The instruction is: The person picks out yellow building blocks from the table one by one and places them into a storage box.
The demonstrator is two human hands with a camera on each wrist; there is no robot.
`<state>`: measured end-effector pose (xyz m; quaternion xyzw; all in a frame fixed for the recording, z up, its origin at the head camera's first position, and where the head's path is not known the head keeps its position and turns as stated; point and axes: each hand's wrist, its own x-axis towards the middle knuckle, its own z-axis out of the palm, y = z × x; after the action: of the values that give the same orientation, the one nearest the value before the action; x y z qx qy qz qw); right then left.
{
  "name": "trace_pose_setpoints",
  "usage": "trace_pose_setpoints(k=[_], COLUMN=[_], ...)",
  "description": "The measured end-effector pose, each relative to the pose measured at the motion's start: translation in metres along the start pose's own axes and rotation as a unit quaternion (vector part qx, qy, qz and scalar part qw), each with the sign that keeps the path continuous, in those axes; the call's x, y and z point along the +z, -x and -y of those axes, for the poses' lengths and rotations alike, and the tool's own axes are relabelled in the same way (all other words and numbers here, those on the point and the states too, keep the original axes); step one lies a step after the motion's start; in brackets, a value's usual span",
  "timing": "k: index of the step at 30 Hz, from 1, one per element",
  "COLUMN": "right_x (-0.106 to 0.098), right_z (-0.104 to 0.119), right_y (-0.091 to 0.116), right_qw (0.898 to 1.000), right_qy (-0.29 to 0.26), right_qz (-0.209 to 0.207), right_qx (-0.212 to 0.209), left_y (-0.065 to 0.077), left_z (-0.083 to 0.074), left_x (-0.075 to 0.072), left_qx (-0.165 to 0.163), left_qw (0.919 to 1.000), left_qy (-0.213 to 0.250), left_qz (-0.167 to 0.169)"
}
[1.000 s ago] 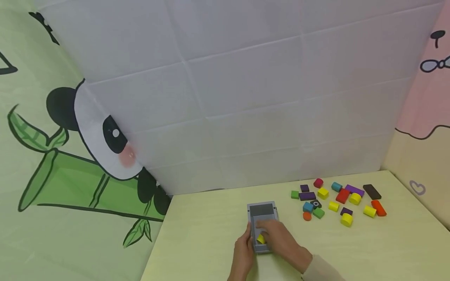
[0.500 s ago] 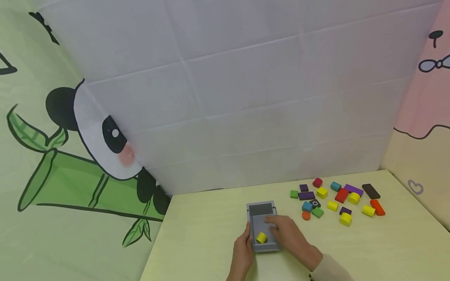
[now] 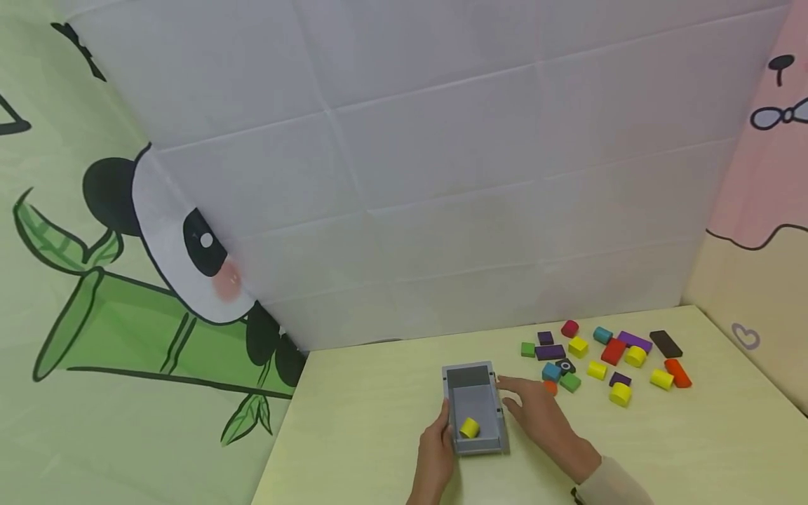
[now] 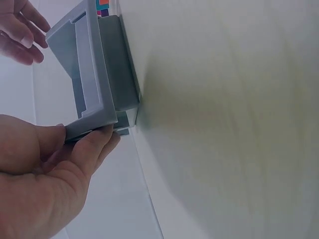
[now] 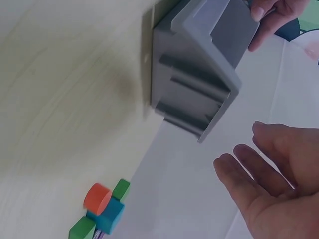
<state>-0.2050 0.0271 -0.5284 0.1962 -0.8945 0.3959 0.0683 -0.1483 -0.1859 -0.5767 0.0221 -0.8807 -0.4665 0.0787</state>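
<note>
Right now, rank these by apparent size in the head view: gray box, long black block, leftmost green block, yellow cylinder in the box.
Largest to smallest:
Gray box
Long black block
Yellow cylinder
Leftmost green block

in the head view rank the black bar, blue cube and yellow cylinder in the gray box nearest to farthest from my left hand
1. Yellow cylinder, inside the gray box your left hand holds.
2. Blue cube, right of the box.
3. Black bar, farther right.
</note>
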Motion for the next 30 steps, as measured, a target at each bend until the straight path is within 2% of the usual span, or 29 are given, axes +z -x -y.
trace_pose_setpoints(k=[19, 30], right_x=[-0.029, -0.04], right_z=[-0.045, -0.066], right_y=[0.009, 0.015], right_qw=[0.999, 0.998], right_qy=[0.041, 0.034], right_qz=[-0.019, -0.022], right_qx=[0.029, 0.045], left_y=[0.0, -0.001], left_z=[-0.002, -0.005], left_x=[0.001, 0.001], left_qx=[-0.01, -0.018], left_qw=[0.9999, 0.9997], left_qy=[0.009, 0.012], left_qz=[0.005, 0.006])
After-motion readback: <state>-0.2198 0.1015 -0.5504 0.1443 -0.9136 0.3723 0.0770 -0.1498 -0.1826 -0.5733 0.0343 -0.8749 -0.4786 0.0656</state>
